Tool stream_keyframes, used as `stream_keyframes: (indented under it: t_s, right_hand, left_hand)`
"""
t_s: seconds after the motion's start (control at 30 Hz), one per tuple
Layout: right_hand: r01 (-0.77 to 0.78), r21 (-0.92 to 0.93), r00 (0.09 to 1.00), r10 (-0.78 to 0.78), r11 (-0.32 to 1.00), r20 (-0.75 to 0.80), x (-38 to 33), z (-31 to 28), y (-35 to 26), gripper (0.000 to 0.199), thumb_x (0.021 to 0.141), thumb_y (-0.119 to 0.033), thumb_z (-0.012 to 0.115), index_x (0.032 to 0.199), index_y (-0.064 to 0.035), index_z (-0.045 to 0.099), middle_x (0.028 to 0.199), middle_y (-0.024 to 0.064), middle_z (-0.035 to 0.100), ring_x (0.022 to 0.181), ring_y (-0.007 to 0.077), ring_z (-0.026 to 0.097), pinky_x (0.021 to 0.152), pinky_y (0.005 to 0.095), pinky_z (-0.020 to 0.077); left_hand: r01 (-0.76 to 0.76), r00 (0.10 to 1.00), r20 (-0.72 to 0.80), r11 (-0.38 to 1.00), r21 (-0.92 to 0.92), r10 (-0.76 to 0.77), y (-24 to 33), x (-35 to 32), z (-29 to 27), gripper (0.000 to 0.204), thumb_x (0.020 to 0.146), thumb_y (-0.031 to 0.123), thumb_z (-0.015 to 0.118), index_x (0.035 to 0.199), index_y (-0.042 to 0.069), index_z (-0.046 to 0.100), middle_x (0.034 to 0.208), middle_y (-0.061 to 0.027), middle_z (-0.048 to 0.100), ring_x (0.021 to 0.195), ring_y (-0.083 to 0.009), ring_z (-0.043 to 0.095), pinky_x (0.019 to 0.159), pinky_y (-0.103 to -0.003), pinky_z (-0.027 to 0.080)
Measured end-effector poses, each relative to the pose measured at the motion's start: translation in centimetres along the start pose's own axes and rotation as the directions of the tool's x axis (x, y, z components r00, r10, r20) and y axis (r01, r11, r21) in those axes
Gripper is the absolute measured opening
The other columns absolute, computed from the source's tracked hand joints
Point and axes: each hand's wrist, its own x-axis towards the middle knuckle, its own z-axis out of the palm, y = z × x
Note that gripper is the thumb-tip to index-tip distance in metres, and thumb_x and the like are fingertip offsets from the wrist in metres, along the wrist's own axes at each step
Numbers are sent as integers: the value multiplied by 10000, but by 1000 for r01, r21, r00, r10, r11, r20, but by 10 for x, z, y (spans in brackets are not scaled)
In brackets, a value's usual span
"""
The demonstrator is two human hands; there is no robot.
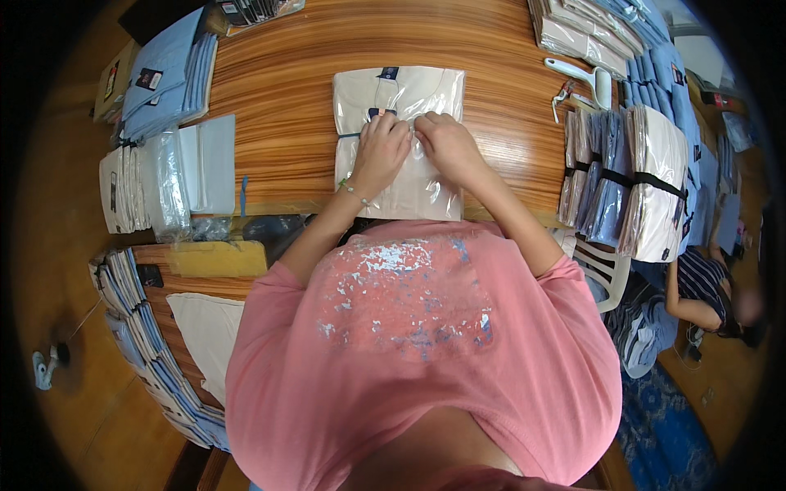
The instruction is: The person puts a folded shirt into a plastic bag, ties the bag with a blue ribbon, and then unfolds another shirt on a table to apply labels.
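Observation:
A folded beige garment in a clear plastic bag lies on the wooden table in front of me, a dark label at its collar. A narrow dark blue strip crosses the bag and runs under my left hand. That hand rests on the bag, its bent fingers closed at the strip. My right hand is beside it, fingers curled and pinched, the tips almost meeting the left hand's near the middle of the bag. What the right fingertips hold is hidden.
Stacks of blue bagged garments stand at the left. At the right are banded bundles, a white lint roller and more folded garments. A loose blue strip lies near the left table edge. Another person sits at the far right.

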Motion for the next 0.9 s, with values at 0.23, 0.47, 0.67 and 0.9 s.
stream_keyframes:
  t_s: [0.23,0.47,0.67,0.9]
  right_hand:
    - [-28,-184,981,-9,983,-196,-5,39,4,133,728,-111,541,854,-69,534,857,95,519,825,275,499,706,379,397]
    - [-21,-137,965,-16,990,-264,-8,53,11,135,712,-111,548,837,-71,517,836,90,500,806,269,477,690,372,363]
    - [-26,-99,965,-1,995,-263,-6,50,14,103,735,-101,538,828,-59,525,823,110,519,799,297,494,685,389,384]
    - [-19,188,988,47,982,-148,3,-24,-21,121,819,-99,511,807,14,550,814,201,569,817,382,536,724,449,423]
  left_hand:
    - [-3,999,43,986,166,-4,-2,-5,15,89,777,136,546,831,68,529,835,-98,458,836,-275,460,732,-383,361]
    - [-21,998,58,982,188,10,-2,-7,17,101,781,146,543,858,80,545,846,-80,459,842,-260,463,743,-372,355]
    - [-56,997,66,980,189,44,-5,-3,19,104,782,147,538,859,77,548,852,-93,461,848,-265,463,754,-384,361]
    - [-7,974,225,988,153,-28,5,8,13,215,763,193,558,929,57,567,925,-118,513,916,-301,489,784,-404,386]
